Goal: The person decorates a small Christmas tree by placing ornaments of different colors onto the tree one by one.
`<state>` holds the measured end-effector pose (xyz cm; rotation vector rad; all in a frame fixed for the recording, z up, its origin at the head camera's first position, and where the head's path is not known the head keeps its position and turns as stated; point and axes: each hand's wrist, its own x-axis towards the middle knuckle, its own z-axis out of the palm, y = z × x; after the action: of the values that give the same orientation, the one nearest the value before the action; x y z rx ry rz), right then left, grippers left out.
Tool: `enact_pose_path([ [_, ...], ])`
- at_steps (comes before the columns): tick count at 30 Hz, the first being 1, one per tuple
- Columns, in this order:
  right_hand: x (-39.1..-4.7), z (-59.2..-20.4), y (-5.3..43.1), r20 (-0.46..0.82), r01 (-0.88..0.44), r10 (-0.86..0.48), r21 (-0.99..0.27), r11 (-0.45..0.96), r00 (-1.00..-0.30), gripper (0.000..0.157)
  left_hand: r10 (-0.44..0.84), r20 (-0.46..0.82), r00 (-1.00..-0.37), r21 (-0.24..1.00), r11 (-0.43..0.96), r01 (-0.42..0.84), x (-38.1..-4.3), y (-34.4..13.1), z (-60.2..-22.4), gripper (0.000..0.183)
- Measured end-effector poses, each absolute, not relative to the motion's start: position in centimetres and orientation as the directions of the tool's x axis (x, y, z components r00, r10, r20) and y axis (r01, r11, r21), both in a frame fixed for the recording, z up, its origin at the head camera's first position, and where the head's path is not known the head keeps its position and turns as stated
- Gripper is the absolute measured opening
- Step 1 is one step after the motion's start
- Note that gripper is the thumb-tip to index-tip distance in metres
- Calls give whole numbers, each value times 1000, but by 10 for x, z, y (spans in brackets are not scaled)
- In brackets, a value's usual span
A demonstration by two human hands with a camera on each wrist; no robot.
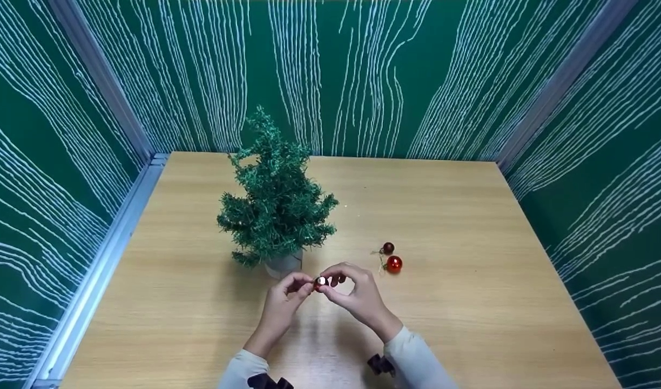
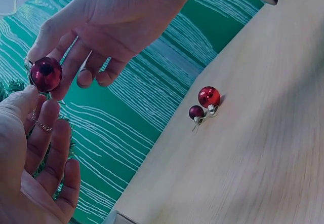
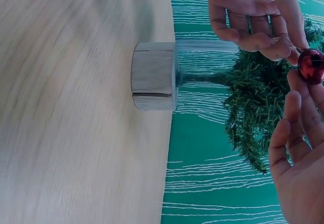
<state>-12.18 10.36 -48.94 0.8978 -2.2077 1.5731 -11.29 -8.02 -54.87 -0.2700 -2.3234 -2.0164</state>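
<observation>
A shiny red Christmas bauble (image 1: 321,284) is held between both hands, in front of the small artificial Christmas tree (image 1: 276,205). My left hand (image 1: 281,303) pinches it at its cap end, where a thin gold hanging string (image 3: 281,39) trails over the fingers in the right wrist view. The ball itself is pinched between thumb and fingertips of my right hand (image 1: 362,297); its other fingers are loosely bent. In the left wrist view the bauble (image 2: 46,75) shows whole, apart from its partly covered cap.
Right of the tree, two more baubles lie on the wooden table (image 1: 444,216): a bright red one (image 1: 394,264) and a smaller dark red one (image 1: 388,248), both with strings. The tree stands in a whitish round wooden base (image 3: 153,77). Green, white-streaked walls (image 1: 373,81) enclose the table.
</observation>
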Motion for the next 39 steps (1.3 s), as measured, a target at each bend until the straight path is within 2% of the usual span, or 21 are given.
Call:
enact_pose_path([
  [9, -121, -492, 104, 551, -626, -318, -749, 219, -771, 14, 56, 159, -986, 973, 158, 166, -110, -79, -543, 8],
  [18, -120, -498, 105, 539, -613, -317, -759, 217, -780, 14, 32, 160, -987, 982, 97, 162, -98, -81, -505, 9],
  [27, -118, -506, 104, 529, -605, -322, -766, 215, -785, 15, 11, 159, -987, 983, 90, 159, -113, -88, -531, 8],
  [39, -114, -521, 99, 523, -603, -324, -762, 238, -788, 17, 26, 202, -979, 977, 68, 204, -113, -89, -525, 12],
])
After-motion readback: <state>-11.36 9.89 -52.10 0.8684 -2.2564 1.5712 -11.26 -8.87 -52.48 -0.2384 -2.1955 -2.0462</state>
